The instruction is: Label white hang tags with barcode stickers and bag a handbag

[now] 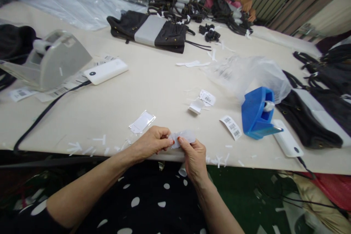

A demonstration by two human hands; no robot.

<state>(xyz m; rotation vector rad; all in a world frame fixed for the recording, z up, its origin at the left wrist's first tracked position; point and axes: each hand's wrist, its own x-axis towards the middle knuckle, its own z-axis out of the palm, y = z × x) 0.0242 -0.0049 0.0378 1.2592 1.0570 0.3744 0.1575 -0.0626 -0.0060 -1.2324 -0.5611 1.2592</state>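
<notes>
Above the table's front edge, my left hand and my right hand face each other, fingertips pinched on a small whitish translucent plastic sleeve. My left thumb and fingers grip its left end, and my right thumb presses on its middle. Whether anything is inside the sleeve, I cannot tell. Just left of my hands lies a white tag in a clear sleeve. Beyond them rest white barcode tags with thin strings. To the right is a strip of barcode stickers.
A blue tape dispenser stands right, a grey tape dispenser left. White corded devices lie near them. A black bag with a grey band, a crumpled plastic bag and paper scraps are about. Two people work across the table.
</notes>
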